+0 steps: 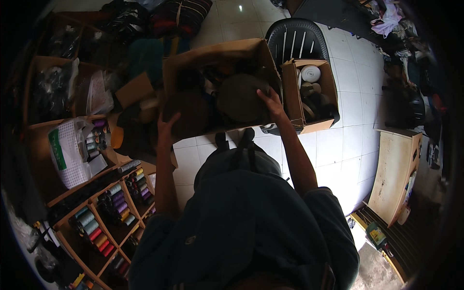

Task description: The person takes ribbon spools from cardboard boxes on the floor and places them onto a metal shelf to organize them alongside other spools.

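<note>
A large open cardboard box (pixel 222 47) stands in front of me with dark, round, flat rolls in it. My right hand (pixel 271 104) grips the right edge of a dark olive roll (pixel 240 98), thumb on its upper face. On the left, a dark brown roll (pixel 190 115) lies beside it, and my left hand (pixel 166 124) holds its left edge, thumb laid over the rim. Shadow hides most of the left fingers. Behind the rolls, deeper in the box, other dark items are hard to make out.
A smaller carton (pixel 319 126) with a white roll (pixel 311 74) rests on a black slatted chair (pixel 296 36). At left, wooden compartments (pixel 104 220) hold thread spools, below a white plastic bag (pixel 67 152). A wooden cabinet (pixel 394 169) stands at right on white floor tiles (pixel 353 101).
</note>
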A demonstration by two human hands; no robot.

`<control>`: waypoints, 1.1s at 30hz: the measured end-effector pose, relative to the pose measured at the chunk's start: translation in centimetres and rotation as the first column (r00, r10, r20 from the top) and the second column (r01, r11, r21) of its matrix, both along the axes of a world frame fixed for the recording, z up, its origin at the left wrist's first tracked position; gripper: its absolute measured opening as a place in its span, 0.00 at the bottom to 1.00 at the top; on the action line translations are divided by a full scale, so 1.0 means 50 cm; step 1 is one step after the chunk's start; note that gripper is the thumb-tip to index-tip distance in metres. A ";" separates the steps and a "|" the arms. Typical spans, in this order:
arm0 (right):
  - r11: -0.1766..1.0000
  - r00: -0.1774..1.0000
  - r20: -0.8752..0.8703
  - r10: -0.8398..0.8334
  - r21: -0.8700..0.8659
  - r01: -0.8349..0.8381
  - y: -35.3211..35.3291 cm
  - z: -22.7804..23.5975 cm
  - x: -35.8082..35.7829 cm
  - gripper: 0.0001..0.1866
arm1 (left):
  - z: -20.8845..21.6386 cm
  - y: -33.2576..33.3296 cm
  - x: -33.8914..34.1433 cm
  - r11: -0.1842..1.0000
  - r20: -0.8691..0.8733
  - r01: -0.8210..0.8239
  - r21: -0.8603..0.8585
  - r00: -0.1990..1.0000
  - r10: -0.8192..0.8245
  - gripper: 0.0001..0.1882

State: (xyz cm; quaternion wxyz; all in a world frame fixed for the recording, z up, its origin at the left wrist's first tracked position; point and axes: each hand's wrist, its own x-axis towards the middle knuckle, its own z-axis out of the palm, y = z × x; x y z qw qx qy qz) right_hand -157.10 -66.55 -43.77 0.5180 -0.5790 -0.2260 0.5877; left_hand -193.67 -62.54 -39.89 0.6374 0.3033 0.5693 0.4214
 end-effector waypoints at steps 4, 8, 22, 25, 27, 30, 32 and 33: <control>0.971 0.980 -0.034 -0.197 0.128 0.200 -0.042 0.126 0.013 0.27 | -0.011 -0.007 -0.013 0.999 0.115 -0.011 -0.035 0.993 0.015 0.38; 0.863 0.891 0.004 -0.454 0.253 0.438 -0.118 0.240 0.057 0.25 | -0.026 -0.011 -0.021 0.997 0.157 0.049 -0.055 0.987 -0.040 0.39; 0.234 0.291 -0.160 -0.943 0.298 0.925 -0.580 0.351 0.059 0.27 | 0.042 -0.004 0.218 0.845 0.382 0.534 0.032 0.774 -0.504 0.25; 0.109 0.183 -0.267 -0.946 0.269 0.957 -0.686 0.323 0.059 0.26 | 0.066 -0.050 0.305 0.785 0.375 0.619 0.029 0.721 -0.582 0.27; 0.050 0.100 -0.217 -0.971 0.227 0.973 -0.734 0.320 0.066 0.25 | 0.061 -0.091 0.365 0.767 0.368 0.641 0.019 0.709 -0.601 0.27; -0.008 0.052 -0.295 -0.954 0.200 0.980 -0.813 0.324 0.090 0.26 | 0.084 -0.181 0.464 0.698 0.333 0.715 -0.034 0.667 -0.667 0.27; -0.094 -0.048 -0.290 -0.956 0.146 0.985 -0.875 0.286 0.112 0.27 | 0.099 -0.239 0.536 0.640 0.348 0.769 0.011 0.597 -0.723 0.25; -0.102 -0.060 -0.281 -0.958 0.139 0.985 -0.905 0.278 0.124 0.26 | 0.095 -0.266 0.571 0.616 0.357 0.787 0.024 0.569 -0.741 0.25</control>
